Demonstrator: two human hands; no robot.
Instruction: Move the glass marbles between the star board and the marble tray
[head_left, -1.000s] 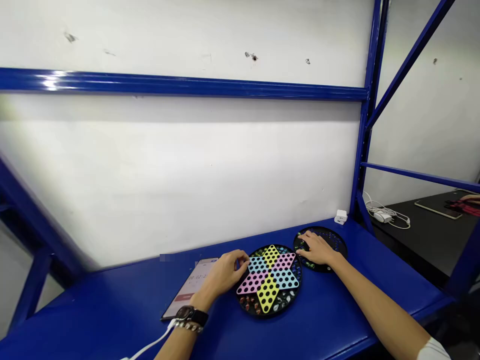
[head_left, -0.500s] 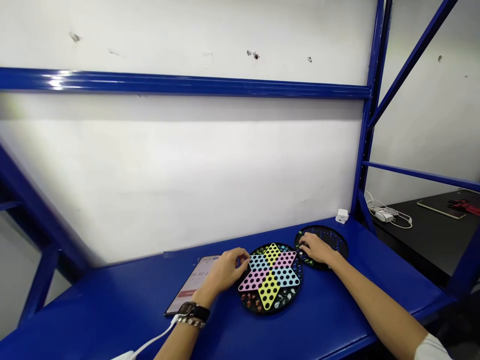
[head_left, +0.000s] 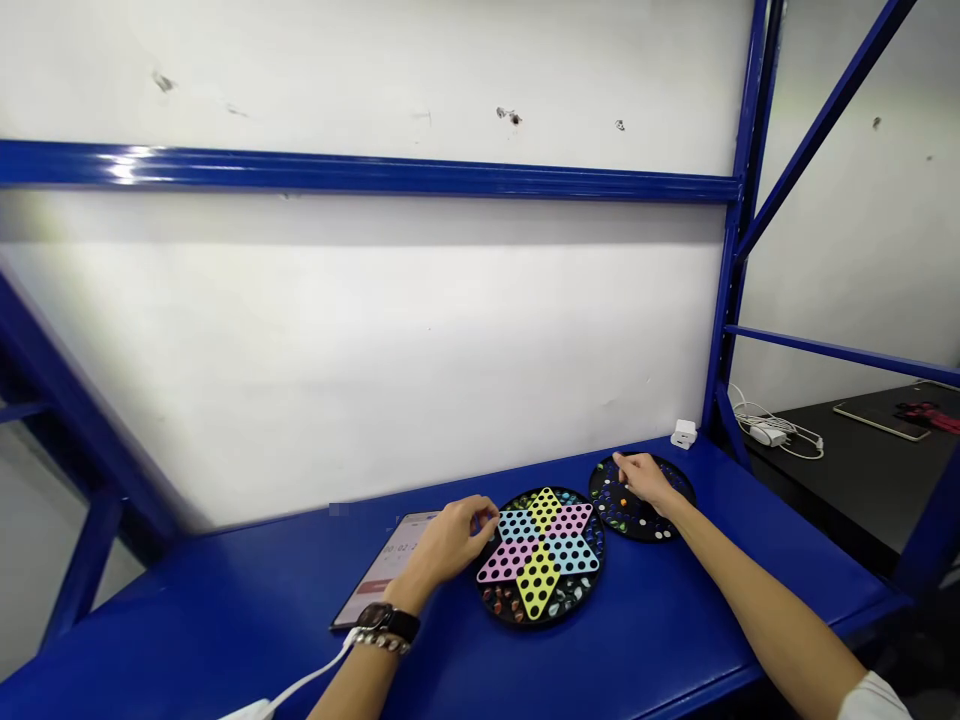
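Note:
A round Chinese checkers board [head_left: 538,560] with a pink, yellow and light blue star lies on the blue surface, coloured marbles in the pockets around its rim. At its left edge, my left hand [head_left: 461,535] has thumb and fingers curled together; whether anything is between them cannot be seen. To the right is a round black tray [head_left: 637,525] with scattered blue, green, white and orange marbles. Over its upper part hovers my right hand [head_left: 643,475], fingers closed together, their contents too small to make out.
A phone [head_left: 382,570] showing a timer lies left of the board, beside a white cable [head_left: 311,675]. A white charger [head_left: 683,433] stands at the back right. Blue metal posts [head_left: 724,300] and a crossbar [head_left: 375,172] frame the white wall. Right, a black table holds cables.
My right hand has moved from the left side of the black tray up and to the right, uncovering marbles there. My left hand stays at the board's edge.

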